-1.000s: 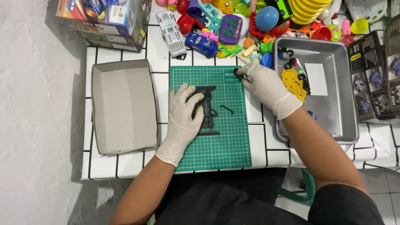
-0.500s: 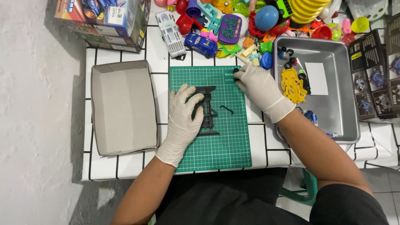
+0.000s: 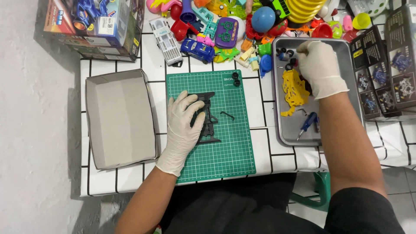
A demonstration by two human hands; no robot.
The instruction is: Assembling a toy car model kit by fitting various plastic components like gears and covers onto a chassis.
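Observation:
My left hand (image 3: 184, 123), in a white glove, lies flat on a black plastic toy chassis (image 3: 209, 118) in the middle of a green cutting mat (image 3: 225, 147). My right hand (image 3: 320, 65), also gloved, reaches into a metal tray (image 3: 352, 91) and rests over small black parts beside a yellow plastic parts frame (image 3: 294, 90). Its fingers curl down; whether they hold anything is hidden. Two small black wheels (image 3: 235, 78) sit at the mat's top right, and a thin black piece (image 3: 227, 115) lies to the right of the chassis.
An empty grey cardboard box lid (image 3: 119, 119) lies left of the mat. A blue-handled screwdriver (image 3: 307, 125) rests in the tray. Several colourful toys (image 3: 225, 26) crowd the table's far edge, with printed boxes at far left (image 3: 93, 26) and far right (image 3: 388, 65).
My right hand has left the mat's top right corner and moved right into the metal tray. Two small black wheels now show on the mat there. The left hand stays on the chassis.

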